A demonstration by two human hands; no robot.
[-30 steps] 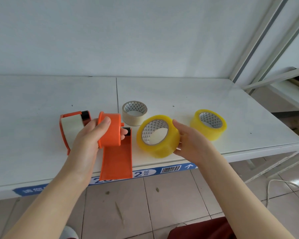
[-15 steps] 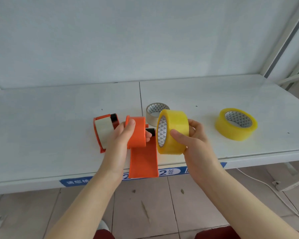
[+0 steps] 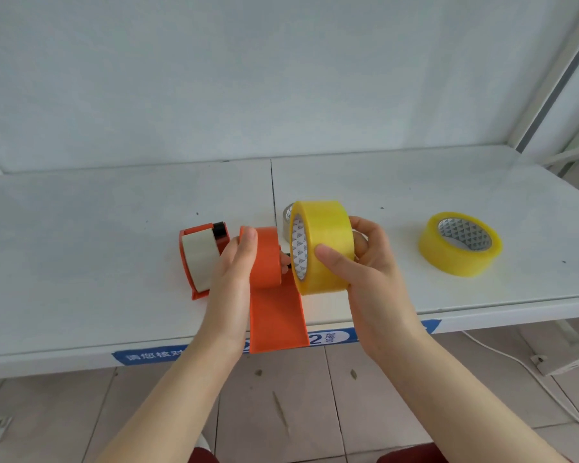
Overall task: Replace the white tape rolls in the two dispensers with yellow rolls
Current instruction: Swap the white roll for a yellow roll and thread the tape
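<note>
White shelf (image 3: pixel 415 182) against pale wall (image 3: pixel 248 78); tiled floor (image 3: pixel 281 412), perhaps dusty.

A white counter (image 3: pixel 398 182) runs across the view, with a seam from back to front near its middle and a blue printed label strip (image 3: pixel 154 355) along its front edge. On it, left of the seam, an orange tape dispenser (image 3: pixel 198 259) stands on edge, loaded with a white tape roll (image 3: pixel 199 252). Well to the right, a yellow tape roll (image 3: pixel 460 243) lies flat. A pale tape roll (image 3: pixel 287 217) lies near the seam, mostly hidden. Small dark specks dot the surface.
</note>
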